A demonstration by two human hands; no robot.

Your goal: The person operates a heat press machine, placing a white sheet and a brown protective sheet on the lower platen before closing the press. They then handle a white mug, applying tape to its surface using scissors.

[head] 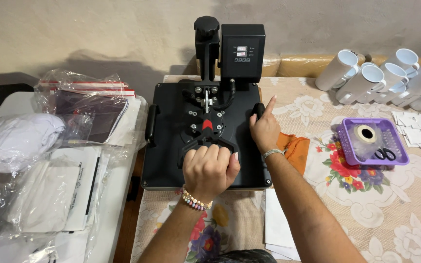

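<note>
Right now left hand [210, 168] is fisted around the heat press handle [205, 141] at 6 o'clock of the press [171, 146]; handle runs 12–6. Right hand [265, 127] rests at 3 o'clock edge, forefinger out, gripping nothing.

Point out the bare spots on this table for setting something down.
Bare tablecloth lies below the purple basket, right of the right hand. Mugs crowd the far right; plastic bags crowd left of the heat press.

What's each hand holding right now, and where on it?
Left hand has a closed grip on the heat press by its front lever handle. Right hand holds nothing: it rests on the press's right edge, index finger pointing up.
</note>
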